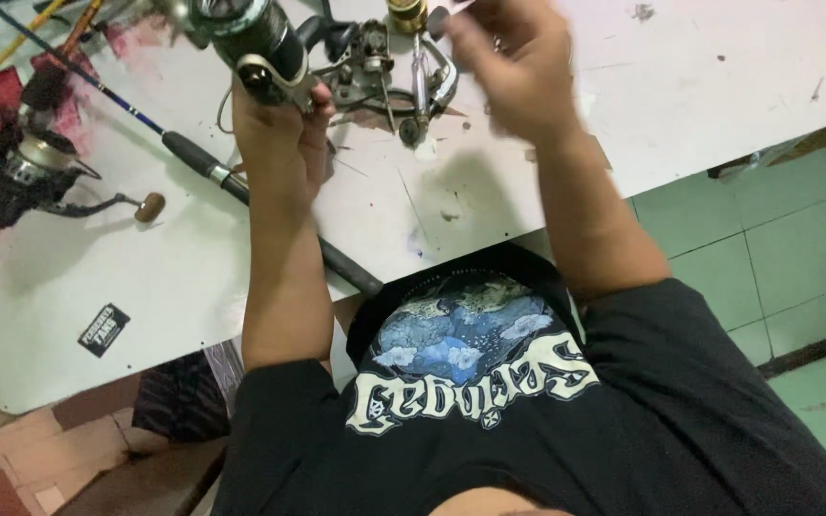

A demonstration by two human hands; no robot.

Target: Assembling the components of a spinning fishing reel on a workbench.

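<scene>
Metal and black plastic mostly, that's what the spinning reel point(258, 46) looks like. It sits at the top edge of the view, lifted just above the white table point(700, 86), and the left hand point(279, 143) has it from underneath with the fingers curled tight around its lower body. The right hand point(513, 72) is up beside it, blurred, fingers bunched loosely together near the stripped reel parts point(394, 72). I can't tell if it's actually pinching anything.

Handling-wise I'd guess the reel is dense for its size, rigid, and a bit slick if there's grease on it. The spool end looks smooth and rounded, so not a great place to grab. The body and foot, where the left hand already is, seem like the safest hold. The bail wire and handle knob on the parts pile look thin and bendy-ish, so I'd keep pressure off those.

A second reel point(26, 172) lies at the left of the table, well apart, with a tan knob on its handle. A dark fishing rod point(212, 172) runs diagonally under the left forearm.

Labels: there's one small black rectangular sticker point(104, 330) with white print, tilted, near the front left edge of the table. The black t-shirt point(470, 373) has a blue and cream graphic on the chest. Green floor tiles point(795, 258) to the right
</scene>
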